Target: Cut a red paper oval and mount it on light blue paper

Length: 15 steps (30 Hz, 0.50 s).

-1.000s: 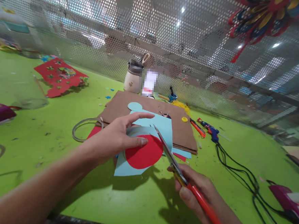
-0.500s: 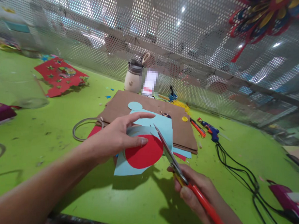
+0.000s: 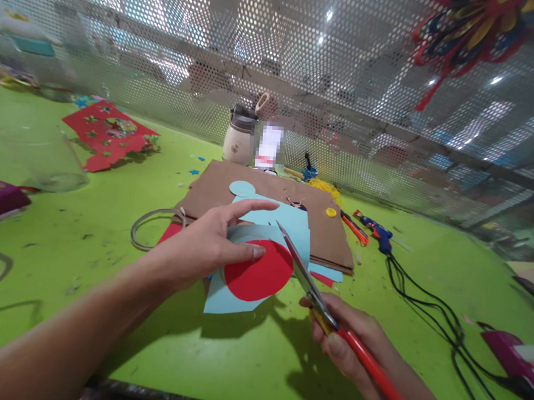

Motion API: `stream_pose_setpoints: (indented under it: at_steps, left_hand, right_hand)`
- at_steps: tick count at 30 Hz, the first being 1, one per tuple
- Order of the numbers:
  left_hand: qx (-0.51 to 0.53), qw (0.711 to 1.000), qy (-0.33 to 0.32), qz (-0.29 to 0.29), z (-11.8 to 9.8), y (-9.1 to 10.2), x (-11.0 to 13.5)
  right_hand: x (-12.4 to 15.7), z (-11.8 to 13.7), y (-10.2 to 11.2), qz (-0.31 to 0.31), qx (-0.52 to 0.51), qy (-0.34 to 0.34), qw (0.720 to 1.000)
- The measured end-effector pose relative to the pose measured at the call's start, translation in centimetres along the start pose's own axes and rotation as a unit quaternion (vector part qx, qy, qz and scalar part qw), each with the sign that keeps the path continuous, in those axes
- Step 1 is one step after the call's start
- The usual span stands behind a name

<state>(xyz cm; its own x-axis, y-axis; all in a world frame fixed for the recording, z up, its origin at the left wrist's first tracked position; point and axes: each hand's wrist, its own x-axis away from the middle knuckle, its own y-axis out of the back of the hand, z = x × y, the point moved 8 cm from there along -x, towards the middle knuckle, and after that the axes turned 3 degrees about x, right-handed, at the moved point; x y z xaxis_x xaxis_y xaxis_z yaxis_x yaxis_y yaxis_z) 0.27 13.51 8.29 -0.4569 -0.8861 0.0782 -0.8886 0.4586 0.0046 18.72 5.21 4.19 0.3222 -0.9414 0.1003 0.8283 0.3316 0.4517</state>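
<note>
Between thumb and fingers, my left hand [image 3: 221, 236] grips a red paper circle [image 3: 257, 275] laid against a light blue sheet of paper [image 3: 227, 304]. The thumb presses on the red face; the fingers behind the paper are partly hidden. My right hand [image 3: 353, 334] is closed around scissors [image 3: 305, 276] with red handles. Their blades lie at the right edge of the red circle, pointing up and away, a little apart at the tips. Beneath the hands, a larger light blue sheet [image 3: 292, 226] and a small light blue circle [image 3: 242, 189] rest on brown cardboard [image 3: 213, 184].
On the green table [image 3: 117, 311], a blue glue gun [image 3: 378, 233] trails black cables at right. A red star-punched paper [image 3: 102, 133] lies far left, near a clear container [image 3: 59, 167]. A white jar [image 3: 239, 140] and a phone [image 3: 269, 145] stand by the perforated metal screen [image 3: 167, 53].
Hands, paper and scissors hold almost the same places. The whole view has shifted very slightly.
</note>
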Motion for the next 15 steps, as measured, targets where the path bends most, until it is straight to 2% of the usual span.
stream_pose_setpoints:
  at_steps: [15]
  left_hand:
    - [-0.009,1.000,0.003,0.004,-0.05,-0.02,0.20]
  right_hand:
    - [-0.15,-0.10,-0.09,-0.013,0.033,0.001,0.999]
